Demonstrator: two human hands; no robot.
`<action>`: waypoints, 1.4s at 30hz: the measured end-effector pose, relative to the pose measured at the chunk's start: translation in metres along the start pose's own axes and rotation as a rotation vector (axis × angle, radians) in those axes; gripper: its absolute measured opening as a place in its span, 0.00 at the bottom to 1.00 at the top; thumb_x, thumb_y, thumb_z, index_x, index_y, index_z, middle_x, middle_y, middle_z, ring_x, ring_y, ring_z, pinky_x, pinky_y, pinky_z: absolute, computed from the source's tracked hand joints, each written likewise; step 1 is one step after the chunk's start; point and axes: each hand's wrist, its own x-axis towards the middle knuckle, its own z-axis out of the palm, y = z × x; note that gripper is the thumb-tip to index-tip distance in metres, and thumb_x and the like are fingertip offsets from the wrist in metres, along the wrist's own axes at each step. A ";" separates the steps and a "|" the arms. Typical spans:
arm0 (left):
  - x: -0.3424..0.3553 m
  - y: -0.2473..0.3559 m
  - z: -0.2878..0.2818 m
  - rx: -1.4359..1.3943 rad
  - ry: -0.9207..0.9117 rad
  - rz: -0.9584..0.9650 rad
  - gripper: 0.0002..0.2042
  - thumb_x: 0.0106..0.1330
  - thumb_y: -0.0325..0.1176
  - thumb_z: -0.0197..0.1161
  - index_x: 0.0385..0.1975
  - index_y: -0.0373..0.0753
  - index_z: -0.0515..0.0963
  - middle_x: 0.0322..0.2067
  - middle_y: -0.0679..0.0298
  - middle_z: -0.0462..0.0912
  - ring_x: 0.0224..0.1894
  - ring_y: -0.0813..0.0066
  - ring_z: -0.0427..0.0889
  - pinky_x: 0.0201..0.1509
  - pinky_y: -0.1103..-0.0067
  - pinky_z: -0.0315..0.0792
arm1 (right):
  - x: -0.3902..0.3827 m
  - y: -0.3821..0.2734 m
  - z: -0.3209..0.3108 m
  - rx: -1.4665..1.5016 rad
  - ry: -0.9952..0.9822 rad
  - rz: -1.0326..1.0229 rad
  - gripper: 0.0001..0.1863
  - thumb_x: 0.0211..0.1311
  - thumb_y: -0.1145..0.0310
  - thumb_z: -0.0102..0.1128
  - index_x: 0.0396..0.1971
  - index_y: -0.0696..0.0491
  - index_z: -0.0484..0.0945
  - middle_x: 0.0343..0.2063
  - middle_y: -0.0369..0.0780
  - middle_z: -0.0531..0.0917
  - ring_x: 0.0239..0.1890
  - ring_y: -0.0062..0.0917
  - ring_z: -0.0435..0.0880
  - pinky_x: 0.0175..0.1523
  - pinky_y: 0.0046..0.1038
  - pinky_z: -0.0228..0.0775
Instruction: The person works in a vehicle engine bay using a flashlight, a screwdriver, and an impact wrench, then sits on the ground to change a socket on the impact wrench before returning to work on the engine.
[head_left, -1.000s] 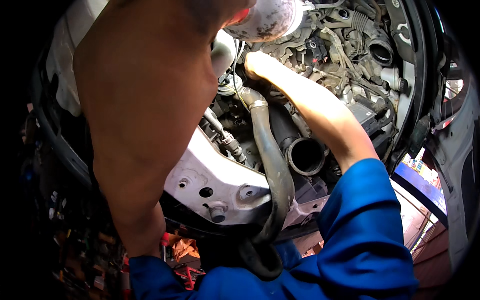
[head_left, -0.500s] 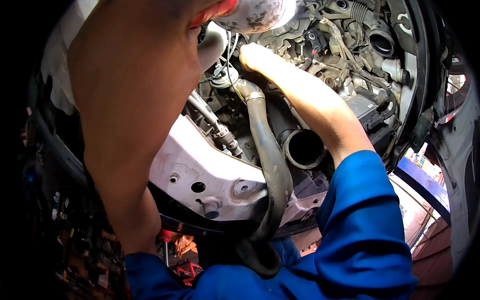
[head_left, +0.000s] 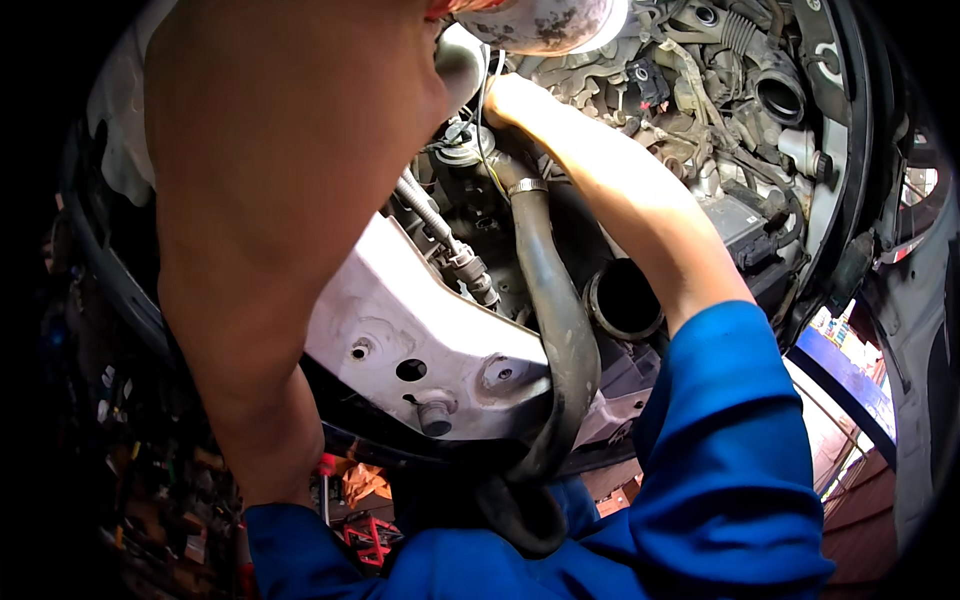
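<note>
My right hand reaches into an engine bay with its back toward me. It looks curled closed, and whatever lies in its fingers is hidden below it. Thin wires hang beside it, above a round pale metal part. Nearest below is a thick dark rubber hose with a metal clamp. My left forearm fills the upper left, and its hand end runs to the top edge, fingers not visible. Close to it is a lit, stained white lamp with a red part.
A white body panel with holes crosses the front. The open mouth of a round duct sits right of the hose. Engine parts and a ribbed intake pipe lie at the back right. A red-handled tool shows low down.
The engine bay and lamp have shifted slightly right in the picture. My right hand has moved a little right with them and stays by the wires.
</note>
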 end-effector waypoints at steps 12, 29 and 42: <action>-0.001 -0.005 0.006 0.027 0.043 0.048 0.03 0.55 0.28 0.63 0.24 0.37 0.79 0.39 0.56 0.81 0.47 0.59 0.78 0.51 0.75 0.75 | 0.010 -0.019 -0.002 -0.210 -0.017 -0.136 0.16 0.57 0.62 0.51 0.36 0.53 0.85 0.42 0.47 0.84 0.45 0.40 0.84 0.50 0.37 0.76; 0.003 0.025 0.075 0.415 0.375 0.129 0.06 0.58 0.29 0.59 0.22 0.36 0.78 0.50 0.44 0.77 0.55 0.47 0.74 0.46 0.75 0.79 | -0.122 0.112 -0.044 0.011 -0.030 -0.359 0.22 0.67 0.59 0.43 0.56 0.54 0.73 0.53 0.51 0.76 0.55 0.44 0.75 0.60 0.38 0.65; -0.027 0.098 0.074 0.278 -0.687 0.032 0.14 0.55 0.28 0.62 0.42 0.34 0.81 0.44 0.55 0.76 0.46 0.56 0.75 0.33 0.83 0.78 | -0.405 0.136 -0.027 0.279 0.272 0.261 0.17 0.63 0.69 0.57 0.48 0.64 0.75 0.37 0.57 0.81 0.42 0.48 0.83 0.46 0.36 0.73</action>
